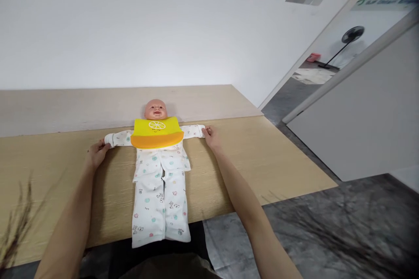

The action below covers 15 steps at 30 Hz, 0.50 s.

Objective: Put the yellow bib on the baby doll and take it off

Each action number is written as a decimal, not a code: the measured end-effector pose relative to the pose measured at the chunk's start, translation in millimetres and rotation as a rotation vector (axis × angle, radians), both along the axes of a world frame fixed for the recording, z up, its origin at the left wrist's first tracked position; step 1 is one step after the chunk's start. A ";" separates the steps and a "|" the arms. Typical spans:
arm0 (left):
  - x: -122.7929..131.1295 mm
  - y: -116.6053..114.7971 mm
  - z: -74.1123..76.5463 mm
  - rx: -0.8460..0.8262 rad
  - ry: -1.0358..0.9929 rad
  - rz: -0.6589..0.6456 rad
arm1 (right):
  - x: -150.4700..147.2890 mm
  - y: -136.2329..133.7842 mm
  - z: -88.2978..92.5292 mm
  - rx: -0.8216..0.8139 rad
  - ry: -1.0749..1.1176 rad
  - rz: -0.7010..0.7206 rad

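Note:
A baby doll (156,109) lies on its back on the wooden table (262,157), head away from me. It wears a white patterned sleepsuit (160,183) and a yellow and orange bib (157,133). Its arms are stretched out sideways. My left hand (96,153) pinches the end of the doll's sleeve on the left. On the other side, my right hand (211,136) holds the end of the doll's other sleeve. The suit's legs hang slightly over the near table edge.
A white wall (131,39) stands just behind the table. To the right the table ends at a grey stone floor (327,226), with a white partition (369,117) and a black standing fan (350,37) further back.

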<state>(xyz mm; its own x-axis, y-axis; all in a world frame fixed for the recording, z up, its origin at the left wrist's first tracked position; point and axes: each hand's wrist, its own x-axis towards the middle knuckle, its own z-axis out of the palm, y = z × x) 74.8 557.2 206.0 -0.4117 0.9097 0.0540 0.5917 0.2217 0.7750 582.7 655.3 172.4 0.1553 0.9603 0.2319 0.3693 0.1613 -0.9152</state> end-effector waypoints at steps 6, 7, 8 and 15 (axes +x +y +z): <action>0.6 -1.0 7.8 -0.008 0.041 0.016 | -3.5 3.6 0.3 -0.023 0.000 -0.076; 1.8 -1.0 9.1 -0.012 0.049 0.034 | -3.6 3.3 0.1 -0.028 -0.002 -0.080; 3.0 -1.0 10.1 -0.017 0.053 0.050 | -3.5 2.8 0.0 -0.031 -0.003 -0.082; 6.6 0.1 8.9 -0.024 -0.001 0.048 | -0.6 2.4 -2.8 0.001 0.011 -0.123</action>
<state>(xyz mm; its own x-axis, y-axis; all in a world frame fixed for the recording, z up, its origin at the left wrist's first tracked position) 81.4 557.3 215.0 -0.4546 0.8901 0.0319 0.5792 0.2682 0.7698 582.1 657.6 169.7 0.2743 0.9336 0.2305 0.3765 0.1163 -0.9191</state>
